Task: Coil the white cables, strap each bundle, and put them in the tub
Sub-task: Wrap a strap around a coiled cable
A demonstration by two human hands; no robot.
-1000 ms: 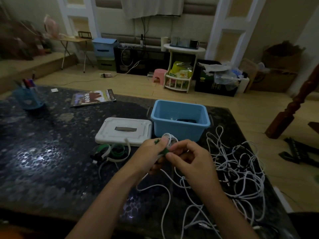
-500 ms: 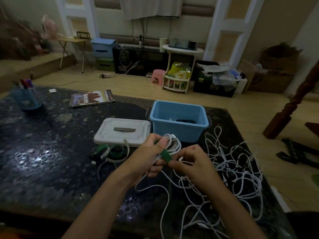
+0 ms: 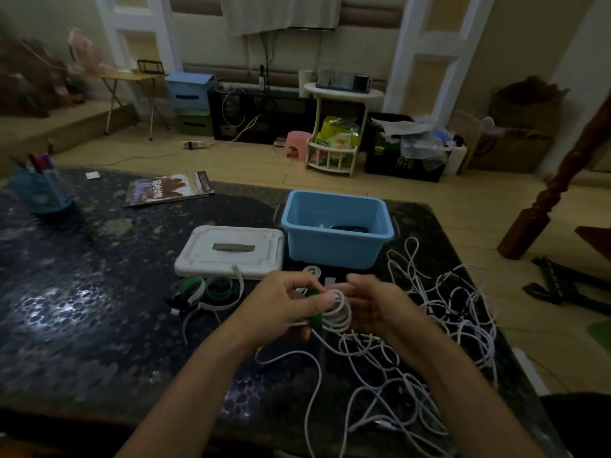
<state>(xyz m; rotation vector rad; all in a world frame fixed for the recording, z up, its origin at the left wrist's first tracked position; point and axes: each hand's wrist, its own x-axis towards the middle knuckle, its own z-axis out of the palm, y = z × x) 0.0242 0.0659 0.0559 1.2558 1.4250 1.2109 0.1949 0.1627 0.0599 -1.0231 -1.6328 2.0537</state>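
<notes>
Two hands meet over the surface (image 3: 99,325): left hand (image 3: 291,302) pinches the coil (image 3: 337,314) and green strap (image 3: 314,320), right hand (image 3: 373,302) loosely open beside it. If the pinch slips, the loops could spring loose before reaching the tub (image 3: 337,229) just beyond.

Noted large pale characters along the cover of the magazine (image 3: 169,192) lying on the dark table (image 3: 66,292); too blurred to read. Saw yellow-green printed marks on the front of the black crate (image 3: 401,163) on the floor by the wall; shapes visible, wording not legible. Found no other lettering, numbers or brand marks sharp enough to make out.
</notes>
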